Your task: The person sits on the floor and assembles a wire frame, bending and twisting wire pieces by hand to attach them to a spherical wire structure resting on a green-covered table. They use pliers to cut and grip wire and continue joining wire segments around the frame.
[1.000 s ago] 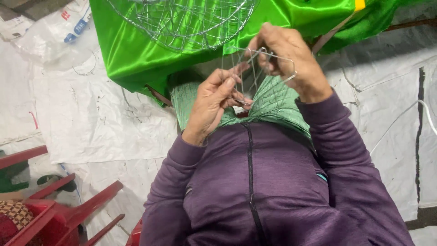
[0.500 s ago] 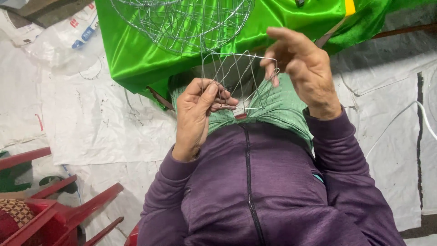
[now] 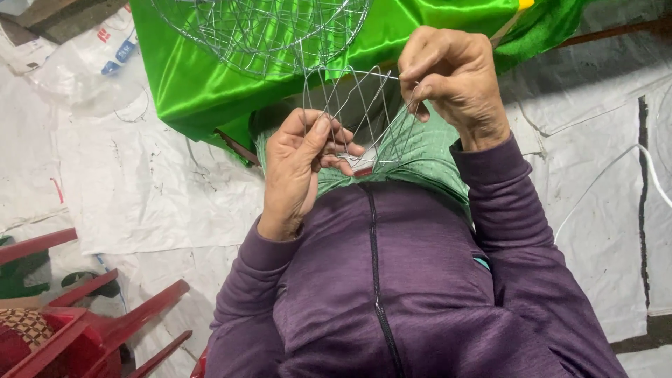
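over our lap, just above the purple zip jacket, we've got a small wire frame held up between both hands; our left hand is curled around its lower left part, thumb up along one wire and fingers folded in against the bottom; our right hand is higher up, thumb and forefinger pinching the top right corner of the frame where the wires bend; the frame itself is thin silvery wire in a zigzag or diamond pattern, standing roughly upright and narrowing toward the bottom; behind it a green patterned cloth lies across our knees; further out a shiny green satin fabric is spread, with a bigger round wire cage resting on top of it; the floor is covered in white plastic sheeting, wrinkled and a bit scuffed; a red plastic chair sits at the lower left, well apart from our hands; a thin white cord trails over the sheeting on the right.
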